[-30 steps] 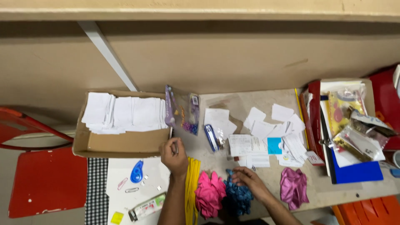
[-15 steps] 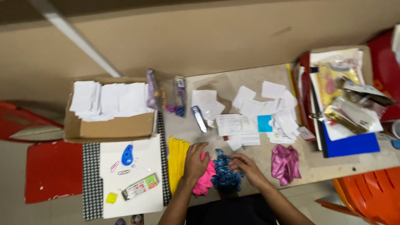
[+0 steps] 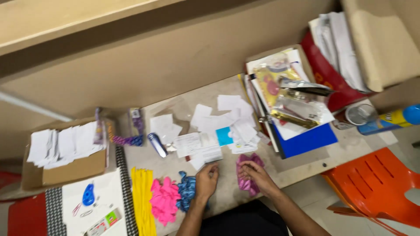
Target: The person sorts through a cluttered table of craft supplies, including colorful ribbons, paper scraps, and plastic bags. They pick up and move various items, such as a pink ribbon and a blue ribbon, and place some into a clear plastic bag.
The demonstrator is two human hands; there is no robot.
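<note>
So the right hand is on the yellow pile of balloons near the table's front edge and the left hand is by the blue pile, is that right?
Not quite. In the head view the right hand is on the purple pile, not a yellow one. The yellow pile lies untouched far to the left. The left hand is indeed by the blue pile.

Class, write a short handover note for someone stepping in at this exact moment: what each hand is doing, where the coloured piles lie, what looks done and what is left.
Left hand: on the table, fingers curled, beside the blue pile; whether it grips anything cannot be told.
Right hand: fingers in the purple pile, apparently picking at it.
Piles: yellow strips, pink pile, then blue, in a row left of the hands; purple to the right.
White paper slips lie scattered behind; more are stacked in the cardboard box.
Done: colours lie in separate piles. Left: purple pile under the hand; loose slips.
</note>
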